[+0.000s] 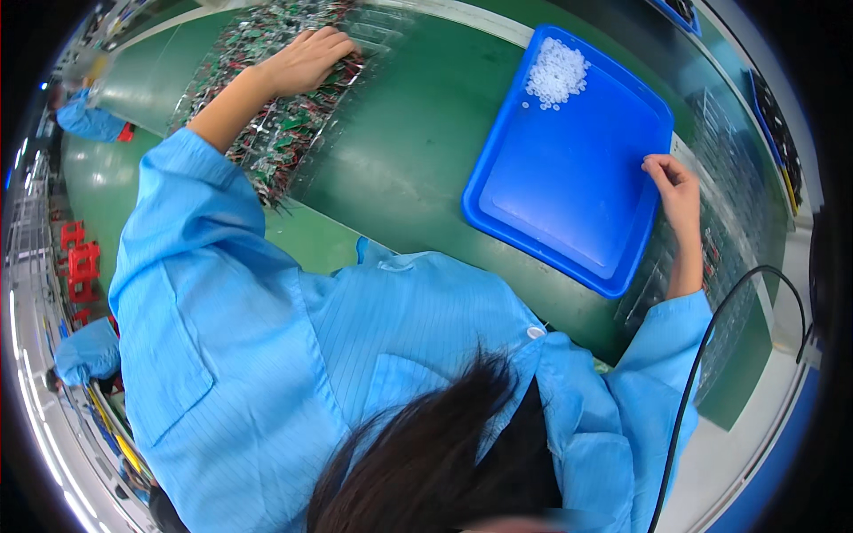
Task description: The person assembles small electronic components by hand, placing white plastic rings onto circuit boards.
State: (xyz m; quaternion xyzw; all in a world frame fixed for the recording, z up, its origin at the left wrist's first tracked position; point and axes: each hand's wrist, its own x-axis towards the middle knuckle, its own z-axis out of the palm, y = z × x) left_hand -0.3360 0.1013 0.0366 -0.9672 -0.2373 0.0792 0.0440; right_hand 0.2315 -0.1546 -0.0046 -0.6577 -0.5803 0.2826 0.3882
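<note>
The left grip (306, 62) is over a big messy pile of green circuit boards with wires (289, 133), and the boards lie under it and all around it. The right grip (678, 185) is at the right side of a big blue tray (560, 186). The little white rings (558, 71) sit in a heap in the far left corner of that tray, well apart from the right grip. A few rings lie loose just beside the heap.

The fingers of the left grip are bent and close to each other, and they point down at the pile. Their tips are hidden, so I cannot tell if they pinch a board or just touch the pile. On the right grip, the thumb and first finger are bent so their tips come very near each other, by the tray's edge. I cannot tell if the tips pinch something tiny, or if they touch the edge or are just above it.

The tray lies on the green worktop (409, 115), to the right of the pile. Clear plastic trays (730, 151) lie on the far side of the right grip. A black cable (689, 382) hangs in a curve near the right sleeve (666, 338).
</note>
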